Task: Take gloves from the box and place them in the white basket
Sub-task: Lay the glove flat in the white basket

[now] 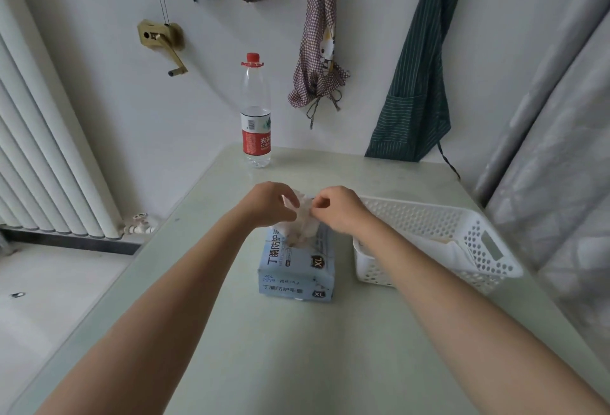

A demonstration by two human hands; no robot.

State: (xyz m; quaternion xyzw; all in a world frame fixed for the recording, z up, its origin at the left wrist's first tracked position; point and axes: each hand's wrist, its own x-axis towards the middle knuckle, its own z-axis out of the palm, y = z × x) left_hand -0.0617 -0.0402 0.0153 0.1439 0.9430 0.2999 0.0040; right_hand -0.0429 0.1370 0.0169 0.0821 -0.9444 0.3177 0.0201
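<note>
Perforated plastic basket [439, 226], glossy cardboard box [297, 269].

so the glove box [297, 266] sits mid-frame on the table [231, 348], basket [439, 243] just to its right, bottle [255, 117] standing behind near the table's far edge, and two aprons [419, 78] hanging on the wall up top.

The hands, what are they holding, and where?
Both the left hand and right hand pinch a whitish glove at its upper end, above the opening of the blue box.
</note>
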